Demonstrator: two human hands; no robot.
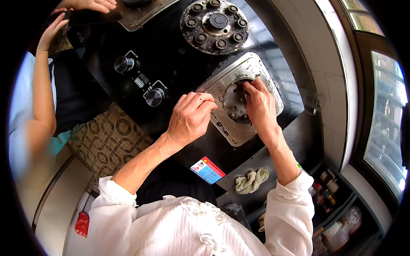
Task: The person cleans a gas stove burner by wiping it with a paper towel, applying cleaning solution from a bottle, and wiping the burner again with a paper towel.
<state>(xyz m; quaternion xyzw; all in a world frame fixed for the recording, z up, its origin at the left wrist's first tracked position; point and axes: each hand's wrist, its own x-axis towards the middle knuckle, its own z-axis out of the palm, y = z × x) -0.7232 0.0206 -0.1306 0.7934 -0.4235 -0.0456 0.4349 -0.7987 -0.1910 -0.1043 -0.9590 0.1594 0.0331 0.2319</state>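
Observation:
A stained steel drip tray (239,68) lies on the black glass cooktop (171,55), with a round burner opening (234,100) in its middle. Over that opening my right hand (261,104) is closed, thumb and fingers pressed together at the upper rim; its fingertips hide whatever they grip. My left hand (190,117) is curled at the tray's left corner, fingers bent together. What it holds, if anything, is hidden. Just beyond the tray sits a dirty round burner head (218,20) ringed by several small caps.
Two control knobs (154,97) stand left of the tray. A crumpled cloth (252,181) lies near my right forearm, and a clear glass (312,101) is by the window wall. Another person's hands (96,5) are at upper left. An open drawer (337,205) holds bottles and bags.

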